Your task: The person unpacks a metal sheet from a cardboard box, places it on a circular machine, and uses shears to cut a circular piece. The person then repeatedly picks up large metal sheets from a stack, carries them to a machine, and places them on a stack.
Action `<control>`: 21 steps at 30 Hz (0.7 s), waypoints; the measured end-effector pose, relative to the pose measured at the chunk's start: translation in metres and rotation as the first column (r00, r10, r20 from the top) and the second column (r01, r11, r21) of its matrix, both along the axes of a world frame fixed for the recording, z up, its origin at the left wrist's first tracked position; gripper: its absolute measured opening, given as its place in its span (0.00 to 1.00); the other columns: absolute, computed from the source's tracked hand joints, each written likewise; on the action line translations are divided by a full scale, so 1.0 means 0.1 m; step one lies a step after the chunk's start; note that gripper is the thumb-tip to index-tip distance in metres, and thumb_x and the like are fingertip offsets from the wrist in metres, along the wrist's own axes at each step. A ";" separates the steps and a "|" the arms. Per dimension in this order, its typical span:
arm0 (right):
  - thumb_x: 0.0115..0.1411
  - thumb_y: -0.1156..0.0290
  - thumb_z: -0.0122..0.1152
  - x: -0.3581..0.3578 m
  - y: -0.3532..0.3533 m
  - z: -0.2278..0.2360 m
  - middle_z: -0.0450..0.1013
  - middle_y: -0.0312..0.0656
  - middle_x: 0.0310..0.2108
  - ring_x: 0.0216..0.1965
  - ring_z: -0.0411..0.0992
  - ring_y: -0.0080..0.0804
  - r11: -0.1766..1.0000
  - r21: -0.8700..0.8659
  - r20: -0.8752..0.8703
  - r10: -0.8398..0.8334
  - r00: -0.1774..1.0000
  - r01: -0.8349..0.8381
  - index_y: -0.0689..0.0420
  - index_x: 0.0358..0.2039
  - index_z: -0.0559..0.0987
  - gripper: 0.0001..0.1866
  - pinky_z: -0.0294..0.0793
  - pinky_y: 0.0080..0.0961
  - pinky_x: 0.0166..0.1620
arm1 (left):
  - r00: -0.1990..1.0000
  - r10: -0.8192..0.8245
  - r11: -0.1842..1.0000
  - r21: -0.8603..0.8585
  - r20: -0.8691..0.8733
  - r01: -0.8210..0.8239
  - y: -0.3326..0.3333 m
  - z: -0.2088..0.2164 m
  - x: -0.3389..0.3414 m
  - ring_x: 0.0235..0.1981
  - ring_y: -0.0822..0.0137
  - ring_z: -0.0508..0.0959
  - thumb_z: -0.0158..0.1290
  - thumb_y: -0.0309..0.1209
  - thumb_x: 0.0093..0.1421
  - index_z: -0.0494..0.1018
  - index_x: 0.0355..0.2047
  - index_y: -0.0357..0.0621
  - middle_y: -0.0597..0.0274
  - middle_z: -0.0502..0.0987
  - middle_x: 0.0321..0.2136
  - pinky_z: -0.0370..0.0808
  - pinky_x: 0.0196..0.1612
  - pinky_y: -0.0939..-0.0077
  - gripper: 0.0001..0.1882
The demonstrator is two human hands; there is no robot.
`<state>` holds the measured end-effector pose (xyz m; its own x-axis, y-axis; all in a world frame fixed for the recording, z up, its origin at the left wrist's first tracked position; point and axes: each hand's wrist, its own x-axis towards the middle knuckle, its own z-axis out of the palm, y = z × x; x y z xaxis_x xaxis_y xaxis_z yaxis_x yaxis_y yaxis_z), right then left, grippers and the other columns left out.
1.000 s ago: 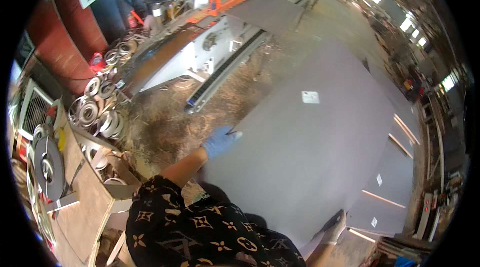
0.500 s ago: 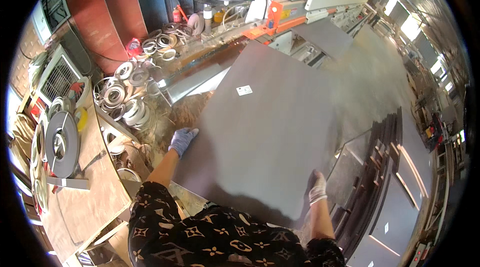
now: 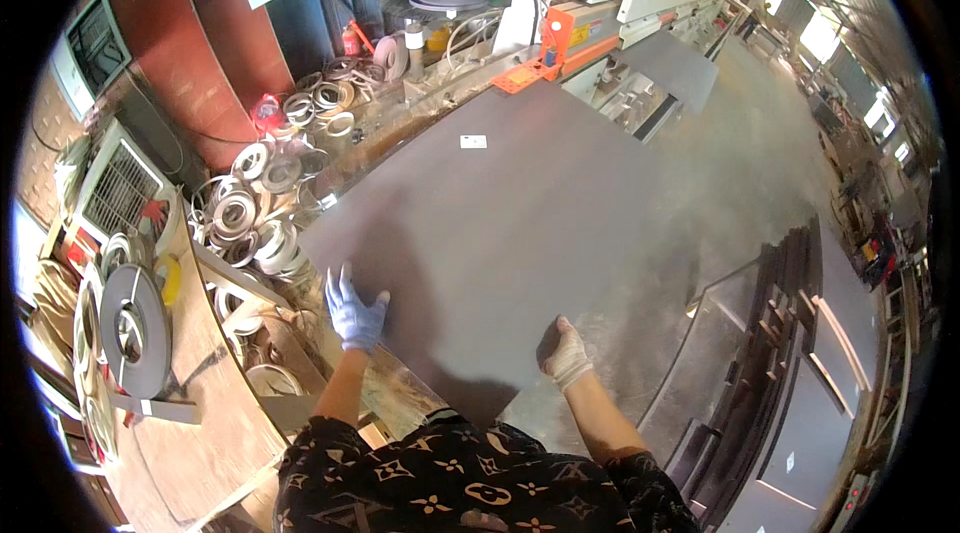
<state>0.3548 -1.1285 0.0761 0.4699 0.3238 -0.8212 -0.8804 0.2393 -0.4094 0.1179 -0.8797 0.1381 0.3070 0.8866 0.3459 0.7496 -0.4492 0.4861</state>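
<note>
A large grey-brown board (image 3: 500, 233) with a small white label (image 3: 473, 142) lies in front of me, its far edge up against the orange-fronted machine (image 3: 560, 43). My left hand (image 3: 357, 315), in a pale blue glove, rests at the board's left near edge with its fingers spread. On the right near edge, my right hand (image 3: 568, 355), in a whitish glove, grips the board with the thumb on top; its other fingers are hidden beneath.
Rolls of edge banding (image 3: 235, 213) are heaped left of the board. A plywood table (image 3: 190, 443) with a dark coil (image 3: 135, 318) stands nearer on the left. Stacked dark boards (image 3: 765, 353) are at the right. Another grey board (image 3: 672, 68) lies along the machine.
The board has turned and shifted left, with its far edge now along the machine. My left hand has gone from gripping the edge to spread fingers; my right hand has moved left with the board.
</note>
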 end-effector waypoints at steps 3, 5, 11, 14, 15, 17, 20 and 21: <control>0.63 0.54 0.48 -0.10 0.30 0.26 0.61 0.39 0.59 0.59 0.57 0.37 0.997 -0.073 0.000 0.001 1.000 -0.001 0.53 0.57 0.64 0.26 0.51 0.36 0.62 | 0.937 0.053 0.964 -0.261 0.345 0.042 0.02 -0.58 -0.24 0.62 0.50 0.55 0.63 0.31 0.46 0.45 0.63 0.46 0.47 0.51 0.62 0.55 0.63 0.63 0.49; 0.62 0.52 0.49 -0.13 0.38 0.25 0.61 0.39 0.59 0.59 0.57 0.37 0.997 -0.070 0.007 -0.037 0.999 0.037 0.53 0.57 0.64 0.27 0.51 0.37 0.62 | 0.873 0.059 0.940 -0.320 0.485 0.114 0.06 -0.72 -0.25 0.62 0.53 0.55 0.63 0.29 0.47 0.41 0.64 0.44 0.47 0.50 0.62 0.55 0.62 0.64 0.51; 0.63 0.56 0.46 -0.10 0.49 0.24 0.70 0.38 0.46 0.43 0.67 0.35 0.962 -0.266 0.005 -0.054 0.999 0.053 0.56 0.45 0.71 0.18 0.67 0.33 0.50 | 0.507 0.428 0.757 -0.603 0.748 0.250 0.19 -0.84 -0.05 0.55 0.58 0.64 0.56 0.24 0.53 0.49 0.61 0.35 0.51 0.62 0.57 0.64 0.57 0.67 0.38; 0.62 0.61 0.42 -0.08 0.37 0.08 0.70 0.46 0.43 0.40 0.67 0.33 0.238 -0.833 0.118 0.958 0.261 -0.499 0.59 0.42 0.72 0.16 0.69 0.33 0.45 | 0.409 0.632 0.261 -0.678 0.658 0.687 0.32 -0.89 0.19 0.50 0.62 0.68 0.56 0.34 0.56 0.61 0.56 0.37 0.52 0.67 0.53 0.67 0.53 0.67 0.30; 0.62 0.63 0.40 -0.02 0.34 0.05 0.69 0.48 0.43 0.39 0.67 0.32 -0.114 -0.922 -0.088 0.992 -0.088 -0.370 0.60 0.41 0.72 0.16 0.69 0.33 0.43 | 0.475 0.621 0.130 -0.679 0.624 0.723 0.30 -0.92 0.33 0.50 0.62 0.68 0.55 0.34 0.56 0.61 0.56 0.38 0.52 0.67 0.53 0.67 0.53 0.67 0.29; 0.62 0.61 0.41 0.00 0.34 0.23 0.69 0.50 0.40 0.38 0.67 0.31 -0.289 -0.938 -0.235 0.937 -0.260 -0.194 0.60 0.42 0.72 0.18 0.71 0.30 0.42 | 0.562 0.570 0.069 -0.717 0.599 0.694 0.29 -0.98 0.49 0.50 0.61 0.68 0.54 0.35 0.56 0.61 0.56 0.38 0.53 0.67 0.52 0.67 0.53 0.67 0.29; 0.62 0.56 0.42 -0.10 0.60 0.21 0.66 0.50 0.51 0.50 0.65 0.42 0.705 -0.627 0.188 0.550 0.814 -0.332 0.57 0.54 0.66 0.24 0.64 0.34 0.53 | 0.695 0.458 0.060 -0.799 0.554 0.598 0.19 -1.07 0.98 0.50 0.61 0.68 0.53 0.35 0.57 0.62 0.55 0.38 0.53 0.68 0.52 0.67 0.54 0.68 0.28; 0.62 0.54 0.43 -0.13 0.60 0.25 0.65 0.49 0.54 0.54 0.64 0.45 0.819 -0.551 0.151 0.288 0.946 -0.161 0.56 0.58 0.64 0.27 0.62 0.36 0.56 | 0.738 0.410 0.037 -0.819 0.535 0.573 0.10 -1.12 1.18 0.50 0.61 0.68 0.53 0.36 0.57 0.62 0.55 0.38 0.53 0.68 0.52 0.67 0.54 0.68 0.27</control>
